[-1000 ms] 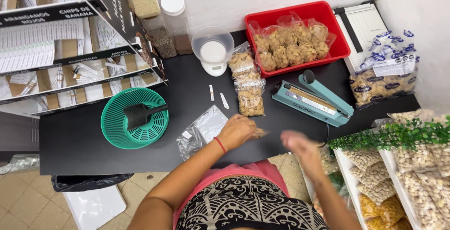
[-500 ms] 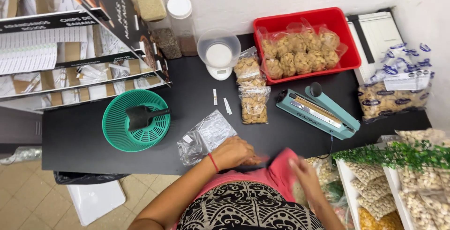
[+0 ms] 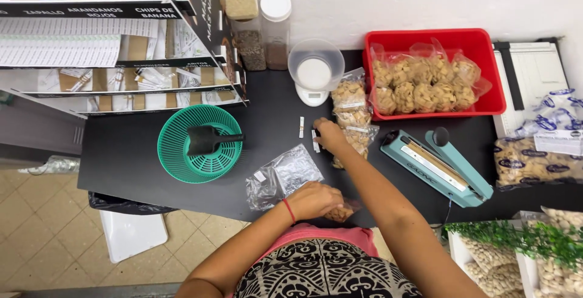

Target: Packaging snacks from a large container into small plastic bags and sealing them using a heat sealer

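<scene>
**On the black counter: one hand fetches a label, the other keeps the bag**

Beyond the right hand (image 3: 331, 134), which is stretched forward, lie two small white label strips (image 3: 302, 127). Its fingers are curled down over the nearer strip, but I cannot tell if they already pinch it.

Close to the body, the left hand (image 3: 313, 199) is closed around a small filled snack bag (image 3: 340, 212) at the counter edge. Just left of this hand lies a pile of empty clear bags (image 3: 280, 176). Right of the reaching hand lie filled bags (image 3: 352, 113), and further right the teal heat sealer (image 3: 437, 164).

To do this well, I judge the fingertips should lift only one strip by its end, without pushing the other. The left hand should keep the bag's mouth upward so nothing spills.
</scene>
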